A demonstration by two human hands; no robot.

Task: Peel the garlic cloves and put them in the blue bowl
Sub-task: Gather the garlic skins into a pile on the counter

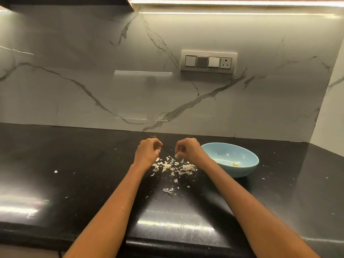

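The blue bowl (pixel 242 170) sits on the black counter to the right of my hands, with one small peeled garlic clove (pixel 235 164) lying inside it. My left hand (pixel 148 151) hovers over the counter with its fingers curled; whatever it holds is hidden by the fingers. My right hand (pixel 188 149) is a short way to its right, beside the bowl's left rim, and pinches a thin white piece of garlic skin (pixel 177 155). A scatter of garlic peels (pixel 175 167) lies on the counter just below both hands.
The black counter (pixel 74 174) runs back to a marble wall with a switch panel (pixel 208 62). Loose flakes of peel (pixel 168 190) lie nearer to me, and small crumbs dot the surface. The counter's front edge (pixel 167 241) is close below my forearms.
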